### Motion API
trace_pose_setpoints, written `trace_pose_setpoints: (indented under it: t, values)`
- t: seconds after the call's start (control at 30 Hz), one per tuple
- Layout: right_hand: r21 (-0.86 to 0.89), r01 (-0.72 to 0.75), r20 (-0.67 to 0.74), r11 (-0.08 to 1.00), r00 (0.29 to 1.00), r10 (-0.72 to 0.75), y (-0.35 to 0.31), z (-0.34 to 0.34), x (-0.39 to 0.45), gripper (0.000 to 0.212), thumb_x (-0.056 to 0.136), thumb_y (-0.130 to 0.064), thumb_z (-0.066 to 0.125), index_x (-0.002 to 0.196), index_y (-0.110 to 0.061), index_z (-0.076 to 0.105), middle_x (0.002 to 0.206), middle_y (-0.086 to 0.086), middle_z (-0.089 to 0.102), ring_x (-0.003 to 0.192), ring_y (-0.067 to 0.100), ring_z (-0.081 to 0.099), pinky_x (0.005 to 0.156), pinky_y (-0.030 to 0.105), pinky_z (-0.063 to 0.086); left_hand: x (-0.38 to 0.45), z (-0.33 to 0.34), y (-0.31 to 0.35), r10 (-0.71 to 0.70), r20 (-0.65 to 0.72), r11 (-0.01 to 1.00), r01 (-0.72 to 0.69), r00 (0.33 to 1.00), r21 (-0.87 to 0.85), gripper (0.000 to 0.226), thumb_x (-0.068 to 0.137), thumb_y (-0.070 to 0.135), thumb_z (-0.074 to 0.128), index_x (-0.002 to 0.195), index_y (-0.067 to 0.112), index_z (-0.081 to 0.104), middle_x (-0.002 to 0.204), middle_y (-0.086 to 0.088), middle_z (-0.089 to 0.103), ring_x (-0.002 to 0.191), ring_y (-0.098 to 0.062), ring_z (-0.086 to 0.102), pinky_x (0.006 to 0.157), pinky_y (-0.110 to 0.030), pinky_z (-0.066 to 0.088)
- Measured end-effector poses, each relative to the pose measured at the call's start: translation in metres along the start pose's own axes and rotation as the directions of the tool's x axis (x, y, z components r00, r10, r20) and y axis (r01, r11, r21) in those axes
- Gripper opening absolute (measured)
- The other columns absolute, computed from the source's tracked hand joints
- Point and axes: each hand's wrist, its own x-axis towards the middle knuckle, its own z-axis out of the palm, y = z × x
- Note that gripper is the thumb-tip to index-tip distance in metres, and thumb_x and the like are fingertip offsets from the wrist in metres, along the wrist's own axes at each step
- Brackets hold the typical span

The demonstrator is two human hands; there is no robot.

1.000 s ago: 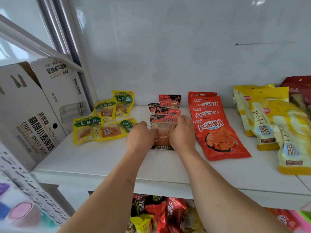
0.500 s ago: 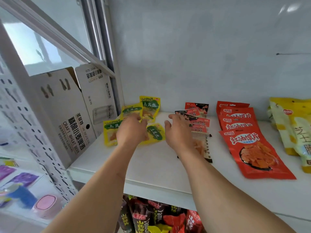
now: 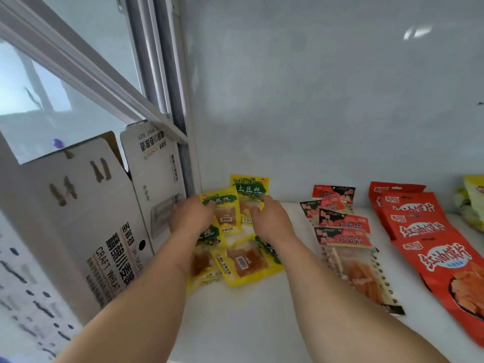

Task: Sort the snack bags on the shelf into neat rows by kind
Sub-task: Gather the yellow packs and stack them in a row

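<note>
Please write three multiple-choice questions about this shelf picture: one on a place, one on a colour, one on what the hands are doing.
1. Where does the cardboard box stand?
A. left of the yellow bags
B. right of the red bags
C. behind the wall

2. What colour are the large bags to the right?
A. blue
B. red
C. green

3. What do both hands touch?
A. yellow bags
B. the box
C. nothing

Answers: 1 A, the box is at the shelf's left end. 2 B, their fronts are red. 3 A, the left hand and right hand rest on yellow bags.
</note>
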Motion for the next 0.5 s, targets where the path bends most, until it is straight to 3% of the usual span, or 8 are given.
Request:
trace_pose_setpoints:
  t: [0.13,0.23,0.4,0.5]
  values:
    - [-0.134,-0.016,0.084,0.991,0.996,0.028,-0.001,0.014,0.01,0.057,0.101,-0.045,0.036,0.153,-0.023,0.029,0.157,0.007,0.032,0.139,0.033,0.035,0.109,0.047,0.032,0.013,0.009,-0.007,-0.039,0.07,0.999,0.037,0.997,0.026,0.083,0.083,0.076,0.032,0.134,0.015,0.054,0.139,-0.016,0.056,0.124,-0.038,0.053,0.099,-0.05,0.048]
    - [-0.237,-0.015,0.109,0.971,0.993,0.041,0.0,0.021,0.009,0.054,0.101,-0.049,0.03,0.15,-0.027,0.033,0.157,0.004,0.034,0.139,0.032,0.034,0.109,0.046,0.028,0.012,0.013,-0.007,-0.088,0.12,0.995,0.081,0.989,0.062,0.082,0.092,0.073,0.031,0.145,0.012,0.043,0.148,-0.015,0.048,0.136,-0.038,0.043,0.106,-0.047,0.042]
    - [-0.273,-0.075,0.049,0.959,0.995,0.092,-0.003,0.027,-0.002,0.055,0.102,-0.051,0.025,0.148,-0.023,0.037,0.15,0.006,0.041,0.137,0.032,0.035,0.11,0.046,0.026,0.012,0.021,-0.014,-0.131,0.229,0.991,0.13,0.965,0.017,0.092,0.08,0.082,0.036,0.14,0.013,0.05,0.14,-0.014,0.055,0.125,-0.035,0.052,0.102,-0.045,0.046]
    - [-0.244,-0.12,-0.013,0.962,0.993,0.121,-0.005,0.028,-0.007,0.053,0.103,-0.048,0.026,0.144,-0.018,0.04,0.146,0.009,0.044,0.133,0.032,0.038,0.107,0.045,0.029,0.008,0.014,-0.013,-0.096,0.275,0.993,0.113,0.957,-0.046,0.077,0.086,0.07,0.049,0.132,0.009,0.056,0.131,-0.014,0.061,0.116,-0.033,0.059,0.098,-0.04,0.05]
